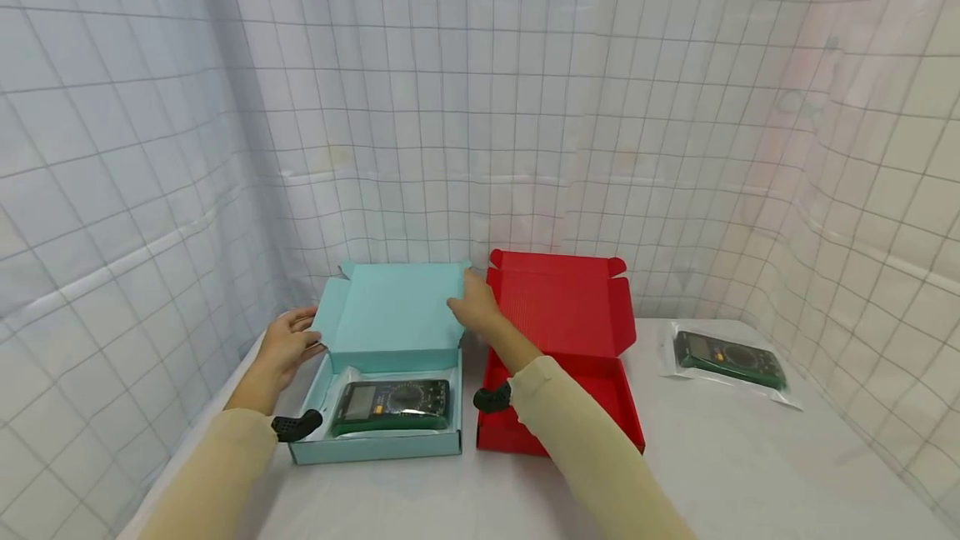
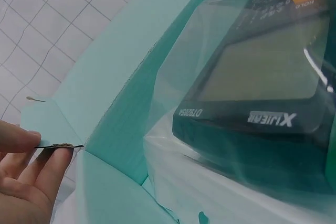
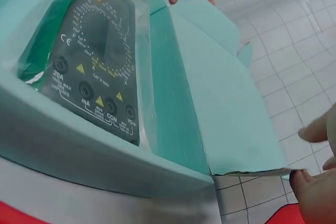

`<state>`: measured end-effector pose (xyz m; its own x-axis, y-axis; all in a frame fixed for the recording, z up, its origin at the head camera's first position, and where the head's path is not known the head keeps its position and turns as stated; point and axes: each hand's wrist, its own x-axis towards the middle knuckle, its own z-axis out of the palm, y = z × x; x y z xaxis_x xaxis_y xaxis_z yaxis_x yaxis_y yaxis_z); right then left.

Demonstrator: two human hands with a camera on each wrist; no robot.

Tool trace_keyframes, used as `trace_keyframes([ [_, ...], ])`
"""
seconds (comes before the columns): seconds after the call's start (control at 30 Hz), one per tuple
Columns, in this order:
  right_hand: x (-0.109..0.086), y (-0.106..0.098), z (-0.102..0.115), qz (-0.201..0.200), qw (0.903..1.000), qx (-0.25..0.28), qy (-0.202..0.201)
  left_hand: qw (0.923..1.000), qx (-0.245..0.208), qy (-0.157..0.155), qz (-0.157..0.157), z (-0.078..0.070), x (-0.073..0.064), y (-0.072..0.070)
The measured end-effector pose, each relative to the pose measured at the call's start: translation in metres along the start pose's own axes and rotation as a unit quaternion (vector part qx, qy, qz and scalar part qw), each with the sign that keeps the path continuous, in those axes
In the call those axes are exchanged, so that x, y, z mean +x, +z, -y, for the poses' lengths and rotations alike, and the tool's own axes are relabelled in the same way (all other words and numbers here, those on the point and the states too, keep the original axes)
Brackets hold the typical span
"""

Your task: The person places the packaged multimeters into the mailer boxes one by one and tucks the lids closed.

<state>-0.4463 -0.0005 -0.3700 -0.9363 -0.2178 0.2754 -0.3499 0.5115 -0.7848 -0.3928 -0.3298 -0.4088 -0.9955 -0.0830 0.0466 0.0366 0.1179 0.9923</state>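
A light teal cardboard box (image 1: 390,446) stands with its lid (image 1: 397,307) raised. Inside lies a digital multimeter (image 1: 393,404) in a clear plastic bag, dark-faced with a green case. My left hand (image 1: 285,342) is at the lid's left side; in the left wrist view its thumb and fingers pinch the side flap (image 2: 55,129). On the other side, my right hand (image 1: 477,307) is by the lid's right edge. In the right wrist view a fingertip (image 3: 299,178) meets the end of the right flap (image 3: 252,172), while the thumb stands apart from it.
Right of the teal box, a red cardboard box (image 1: 558,307) stands with its lid up, partly behind my right forearm. A second bagged multimeter (image 1: 727,359) lies farther right on the white table (image 1: 720,457). White grid-patterned curtains (image 1: 540,107) hang behind and at both sides.
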Motion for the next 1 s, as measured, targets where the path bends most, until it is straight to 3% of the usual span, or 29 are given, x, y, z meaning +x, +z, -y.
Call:
trace_keyframes([
  [0.17, -0.0037, 0.0, -0.0002, -0.044, 0.9971, 0.04, 0.047, 0.9995, -0.03, 0.009, 0.009, 0.0013, -0.003, 0.0011],
  [0.7, -0.0057, -0.0043, -0.0057, -0.036, 0.9859, 0.152, 0.061, 0.9963, -0.062, 0.045, 0.039, 0.0063, -0.0061, -0.0028],
  [1.0, -0.0079, -0.0052, -0.0051, -0.035, 0.9865, 0.152, 0.052, 0.9951, -0.057, 0.064, 0.05, 0.0062, -0.0079, -0.0056],
])
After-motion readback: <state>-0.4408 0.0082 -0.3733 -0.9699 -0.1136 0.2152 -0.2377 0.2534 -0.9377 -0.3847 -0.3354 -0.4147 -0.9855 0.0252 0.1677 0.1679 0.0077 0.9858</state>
